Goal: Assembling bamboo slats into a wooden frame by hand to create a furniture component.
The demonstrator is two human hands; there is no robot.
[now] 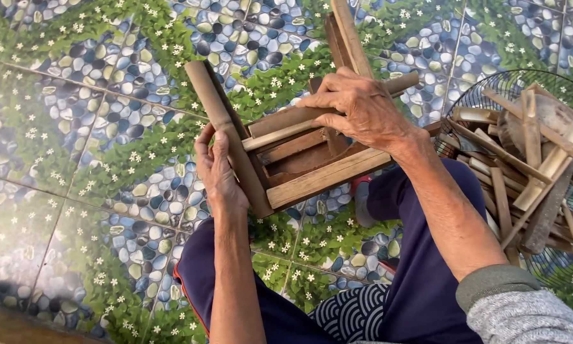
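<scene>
The left hand (217, 167) lies against a round bamboo post (226, 134) on the near-left side of a small bamboo frame (302, 150). Its palm faces the post, the fingers straight and close together along the wood, the thumb pressed beside them; they lean on the post more than wrap it. The right hand (356, 105) comes over the top of the frame from the right. Its fingers (328, 102) are curled and slightly spread, clamped over the upper crossbars, with the fingertips hooked over the far-left edge of those bars and the thumb tucked underneath, mostly hidden.

The frame is held above the person's lap, tilted, between the two hands. It is built of split slats and round posts: one long post runs diagonally at the left, flat slats cross in the middle, and two longer pieces stick up toward the top edge of the view.

Below is a tiled floor (76, 146) printed with blue and grey pebbles, green leaves and small white flowers, with grout lines crossing it. The person sits with dark blue trousers (427, 280), knees apart, and a grey sleeve (522, 312) on the right arm. At the right, a round wire basket (490, 86) stands on the floor, filled with loose bamboo offcuts (529, 159) lying at all angles.
</scene>
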